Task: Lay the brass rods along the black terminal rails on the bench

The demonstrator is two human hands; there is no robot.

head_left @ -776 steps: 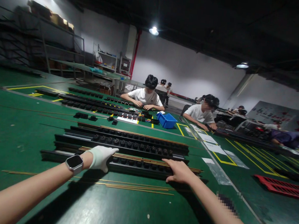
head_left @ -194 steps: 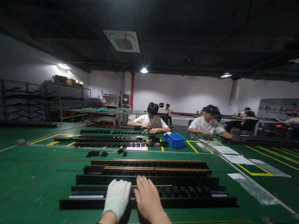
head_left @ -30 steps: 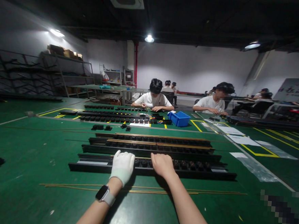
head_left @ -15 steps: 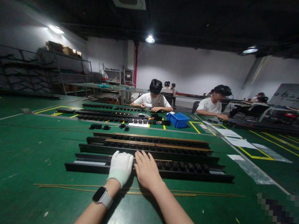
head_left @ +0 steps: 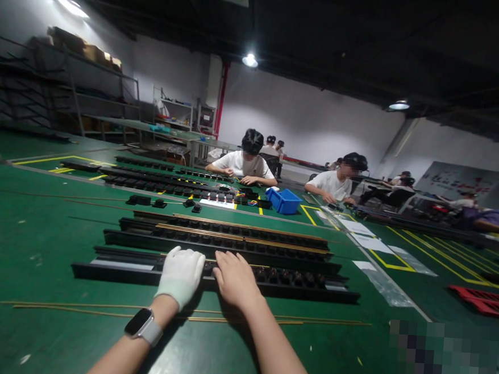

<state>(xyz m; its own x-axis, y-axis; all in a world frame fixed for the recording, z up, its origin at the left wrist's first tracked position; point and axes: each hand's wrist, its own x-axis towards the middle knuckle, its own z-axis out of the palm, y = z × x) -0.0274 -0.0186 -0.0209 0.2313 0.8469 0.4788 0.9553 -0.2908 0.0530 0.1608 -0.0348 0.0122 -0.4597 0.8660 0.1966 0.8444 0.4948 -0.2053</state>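
Observation:
A long black rail (head_left: pixel 110 273) with black blocks in its channel lies across the green table. My left hand (head_left: pixel 180 274), in a white glove, rests over the rail's middle with its fingers bent over the channel; its fingertips and anything beneath them are hidden. Beside it, my bare right hand (head_left: pixel 235 278) lies on the same rail, fingers extended and slightly apart. A thin brass rod (head_left: pixel 256 266) runs along the channel past both hands. Behind are more black rails (head_left: pixel 143 240) topped with brass rods. Other thin rods (head_left: pixel 325 321) lie in front, under my forearms.
A blue bin (head_left: pixel 283 201) stands farther back, near black strips (head_left: pixel 147 186) and small black blocks (head_left: pixel 158 203). Two people in white shirts sit across the table. Papers and clear plastic bags (head_left: pixel 385 285) lie to the right, with a red slotted part (head_left: pixel 483 301) beyond.
The view has turned right and tilted, so the table's contents appear farther left. Both hands keep nearly the same place on the rail. The red part now shows more fully.

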